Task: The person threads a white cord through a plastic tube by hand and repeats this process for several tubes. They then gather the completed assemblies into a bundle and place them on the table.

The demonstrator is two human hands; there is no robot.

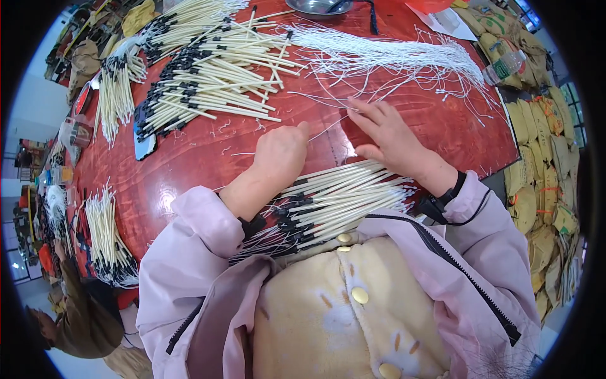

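Note:
My left hand [281, 150] is closed in a fist over the red table, with a thin white cord [325, 131] coming out on both sides of it. This cord runs up toward the fingertips of my right hand [392, 138]. That hand's fingers are stretched out and its thumb stands apart; whether the fingertips touch the cord is hard to tell. Just beyond them spreads a heap of loose white cords [391, 55]. Below both hands, against my body, lies a bundle of cream-coloured sticks [353, 202] with black end pieces and thin white cords.
A large pile of cream sticks with black ends [221, 79] covers the table's far left. More bundled sticks [108, 230] lie at the left. A metal bowl [319, 5] stands at the far edge. Stacked sacks [536, 170] and a clear plastic bottle [505, 66] are at right. Another person [82, 316] is at lower left.

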